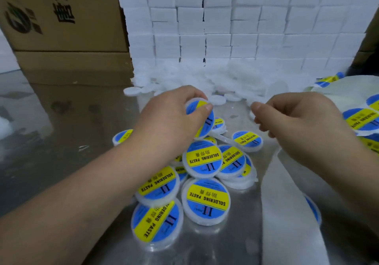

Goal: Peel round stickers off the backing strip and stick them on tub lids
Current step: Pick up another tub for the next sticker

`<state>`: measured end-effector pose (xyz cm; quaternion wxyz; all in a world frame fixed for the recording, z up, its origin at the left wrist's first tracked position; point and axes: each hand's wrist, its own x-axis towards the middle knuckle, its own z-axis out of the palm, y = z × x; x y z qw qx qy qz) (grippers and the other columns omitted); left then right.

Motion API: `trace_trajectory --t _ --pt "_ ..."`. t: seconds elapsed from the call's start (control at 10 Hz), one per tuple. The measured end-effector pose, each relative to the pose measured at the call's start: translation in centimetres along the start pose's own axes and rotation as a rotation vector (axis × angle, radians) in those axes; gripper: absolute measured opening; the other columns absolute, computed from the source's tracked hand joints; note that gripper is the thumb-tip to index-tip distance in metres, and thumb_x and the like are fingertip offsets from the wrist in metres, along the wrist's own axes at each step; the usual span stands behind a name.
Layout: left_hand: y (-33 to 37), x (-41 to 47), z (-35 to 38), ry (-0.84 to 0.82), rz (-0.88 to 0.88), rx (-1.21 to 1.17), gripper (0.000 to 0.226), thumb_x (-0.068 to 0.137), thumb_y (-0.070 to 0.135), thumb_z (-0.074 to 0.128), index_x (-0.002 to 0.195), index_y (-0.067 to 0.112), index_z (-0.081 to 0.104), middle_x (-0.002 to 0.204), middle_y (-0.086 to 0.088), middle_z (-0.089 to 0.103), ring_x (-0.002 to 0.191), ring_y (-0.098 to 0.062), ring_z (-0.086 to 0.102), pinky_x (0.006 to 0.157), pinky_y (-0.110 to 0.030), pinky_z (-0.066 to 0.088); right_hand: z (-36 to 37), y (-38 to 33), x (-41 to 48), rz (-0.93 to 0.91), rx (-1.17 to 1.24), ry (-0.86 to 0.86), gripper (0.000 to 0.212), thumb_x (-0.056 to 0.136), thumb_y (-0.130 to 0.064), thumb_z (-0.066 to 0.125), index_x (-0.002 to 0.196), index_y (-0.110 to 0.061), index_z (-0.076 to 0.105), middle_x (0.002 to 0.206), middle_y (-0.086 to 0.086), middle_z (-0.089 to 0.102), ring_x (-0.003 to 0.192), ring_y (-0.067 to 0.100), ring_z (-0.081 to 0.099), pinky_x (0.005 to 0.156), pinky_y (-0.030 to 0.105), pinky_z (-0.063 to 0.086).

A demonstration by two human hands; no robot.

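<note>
My left hand (174, 117) grips a white tub lid (202, 121) above the pile, tilted on edge, with a blue and yellow sticker on it and my thumb pressing near the sticker's top edge. My right hand (291, 119) hovers to the right with fingers curled and thumb against the index finger; nothing shows between them. The white backing strip (287, 203) runs from the bottom edge up under my right forearm. Unpeeled stickers (361, 120) sit on the strip at the right edge. Several stickered lids (206, 200) lie heaped below my left hand.
Plain white lids (133, 91) are scattered behind the hands, in front of a wall of stacked white boxes (246, 29). Cardboard cartons (65, 29) stand at the back left. The shiny metal table (51, 131) is bare on the left.
</note>
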<state>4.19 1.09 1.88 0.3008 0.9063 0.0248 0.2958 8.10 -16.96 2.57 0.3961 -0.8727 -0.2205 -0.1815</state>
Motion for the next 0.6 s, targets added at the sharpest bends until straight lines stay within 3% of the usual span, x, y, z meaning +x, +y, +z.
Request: trace_trajectory --t 0.1,0.2,0.3,0.4,0.5,0.6 --pt "-0.5 0.3 0.3 -0.072 -0.029 0.044 0.015 0.086 0.039 0.054 0.071 0.04 0.054 0.081 0.017 0.06 0.082 -0.009 0.054 0.067 -0.023 0.042 -0.5 -0.8 -0.6 -0.082 -0.082 -0.034 0.033 0.07 -0.05 0.047 0.06 -0.022 0.061 0.057 -0.016 0.058 0.053 0.0 0.05 0.047 0.024 0.037" --pt "-0.9 0.6 0.5 -0.065 -0.085 0.091 0.008 0.086 0.037 0.054 0.082 0.036 0.061 0.092 0.008 0.065 0.09 -0.016 0.057 0.074 -0.029 0.045 -1.3 -1.5 -0.9 -0.205 -0.024 -0.029 0.019 0.07 -0.054 0.053 0.071 -0.037 0.061 0.078 -0.032 0.058 0.055 -0.01 0.051 0.053 0.006 0.036" --pt "-1.8 1.0 1.0 -0.063 -0.111 0.267 0.026 0.085 0.044 0.054 0.108 0.035 0.062 0.115 0.003 0.061 0.106 -0.021 0.053 0.083 -0.031 0.042 -1.8 -2.2 -1.2 -0.251 -0.158 -0.287 0.023 0.065 -0.057 0.047 0.088 -0.057 0.051 0.082 -0.037 0.056 0.06 -0.015 0.052 0.051 0.013 0.039" --pt "-2.3 1.3 1.2 -0.062 -0.134 0.364 0.047 0.082 0.051 0.055 0.127 0.037 0.051 0.129 0.003 0.053 0.12 -0.022 0.045 0.092 -0.034 0.037 -1.9 -2.2 -1.1 -0.256 -0.341 -0.49 0.03 0.061 -0.063 0.038 0.09 -0.061 0.045 0.091 -0.043 0.048 0.08 -0.015 0.049 0.065 0.023 0.047" --pt "-2.5 1.5 1.2 -0.069 -0.136 0.482 0.059 0.081 0.056 0.053 0.135 0.037 0.039 0.135 0.001 0.046 0.125 -0.023 0.039 0.098 -0.037 0.033 -2.6 -2.0 -1.0 -0.216 -0.405 -0.678 0.033 0.057 -0.064 0.036 0.085 -0.057 0.051 0.076 -0.037 0.058 0.073 -0.013 0.052 0.065 0.023 0.05" --pt "-1.6 1.5 0.0 0.151 -0.052 0.182 0.031 0.085 0.043 0.056 0.115 0.036 0.057 0.115 0.011 0.056 0.111 -0.013 0.05 0.088 -0.028 0.037 -3.8 -1.5 -1.2 -0.137 -0.498 -0.845 0.035 0.054 -0.065 0.034 0.086 -0.06 0.049 0.067 -0.042 0.056 0.073 -0.019 0.05 0.07 0.022 0.051"
